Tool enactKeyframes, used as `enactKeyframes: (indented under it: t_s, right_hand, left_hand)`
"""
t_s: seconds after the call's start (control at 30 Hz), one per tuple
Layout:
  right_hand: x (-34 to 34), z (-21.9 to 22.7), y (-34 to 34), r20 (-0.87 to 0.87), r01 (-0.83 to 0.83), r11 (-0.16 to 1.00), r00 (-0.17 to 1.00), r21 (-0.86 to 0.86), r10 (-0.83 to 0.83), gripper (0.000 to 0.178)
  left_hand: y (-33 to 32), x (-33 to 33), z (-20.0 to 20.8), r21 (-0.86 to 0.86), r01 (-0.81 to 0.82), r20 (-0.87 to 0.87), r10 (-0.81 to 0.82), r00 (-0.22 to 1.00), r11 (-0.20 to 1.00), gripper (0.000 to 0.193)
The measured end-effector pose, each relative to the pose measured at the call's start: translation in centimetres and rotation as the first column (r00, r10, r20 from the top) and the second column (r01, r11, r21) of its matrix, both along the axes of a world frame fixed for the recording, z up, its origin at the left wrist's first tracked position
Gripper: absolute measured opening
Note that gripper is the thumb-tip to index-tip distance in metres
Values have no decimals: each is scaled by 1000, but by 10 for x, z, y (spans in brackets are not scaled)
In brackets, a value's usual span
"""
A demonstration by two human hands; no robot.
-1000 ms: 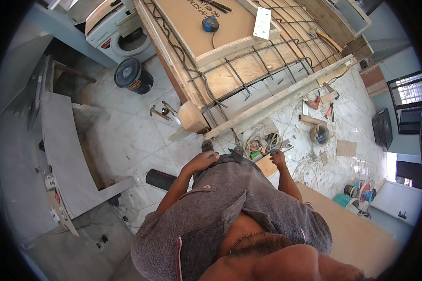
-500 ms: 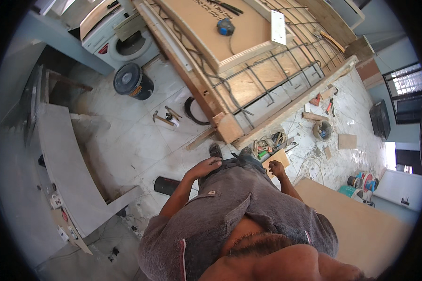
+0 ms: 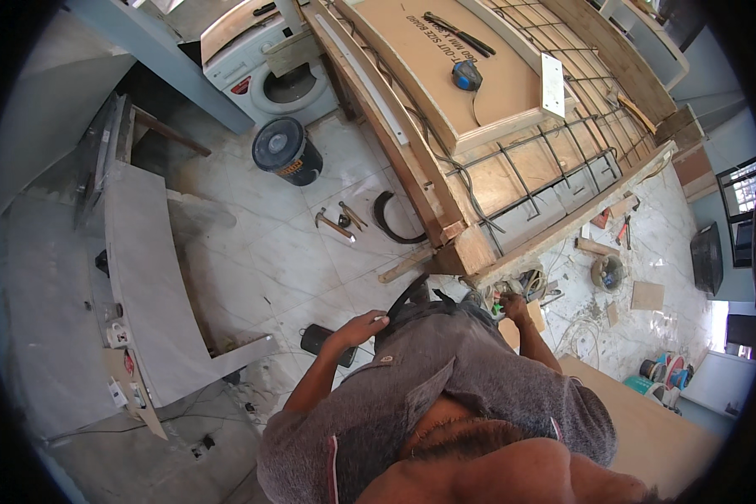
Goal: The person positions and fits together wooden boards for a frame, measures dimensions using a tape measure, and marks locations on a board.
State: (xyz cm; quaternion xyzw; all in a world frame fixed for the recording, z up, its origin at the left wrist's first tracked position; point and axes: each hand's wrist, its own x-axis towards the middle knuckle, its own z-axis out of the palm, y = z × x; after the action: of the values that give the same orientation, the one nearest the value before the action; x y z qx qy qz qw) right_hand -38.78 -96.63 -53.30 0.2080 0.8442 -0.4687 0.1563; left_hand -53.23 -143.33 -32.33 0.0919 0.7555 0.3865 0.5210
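My left hand [image 3: 357, 328] is at the left side of my waist with its fingers drawn together. A dark strap-like strip [image 3: 406, 301] stands out from my trousers close to its fingertips; whether the fingers grip it is hidden. My right hand [image 3: 515, 309] hangs to the right of my waist, its fingers curled. What it may hold cannot be made out against the cables and tools [image 3: 531, 281] on the floor behind it. Below both hands, dark trousers [image 3: 458, 311] show under my grey shirt [image 3: 412, 357].
Ahead stands a wooden formwork [image 3: 470, 252] with a rebar grid [image 3: 554, 164], a board [image 3: 420, 67], pliers [image 3: 458, 34] and a tape measure [image 3: 467, 76]. Hammers [image 3: 336, 227], a black bucket [image 3: 287, 151] and a black cylinder [image 3: 328, 344] are on the tiles [image 3: 294, 269] at left.
The view has swung left, so the surroundings sit further right. My right hand has moved towards the pile of cables and tools. The dark strip now juts out by my left hand.
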Motion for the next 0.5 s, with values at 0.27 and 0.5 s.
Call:
enactKeyframes:
  t_s: [0.27, 0.5]
  right_hand:
    - [-31, 45, -26, 145, 209, 977, 968, -33, -203, 37]
    - [14, -2, -3, 147, 106, 994, 984, -24, -101, 35]
  left_hand:
    - [25, 6, 14, -89, 5, -145, -18, 989, 996, 56]
    - [78, 13, 26, -116, 5, -187, -27, 982, 993, 54]
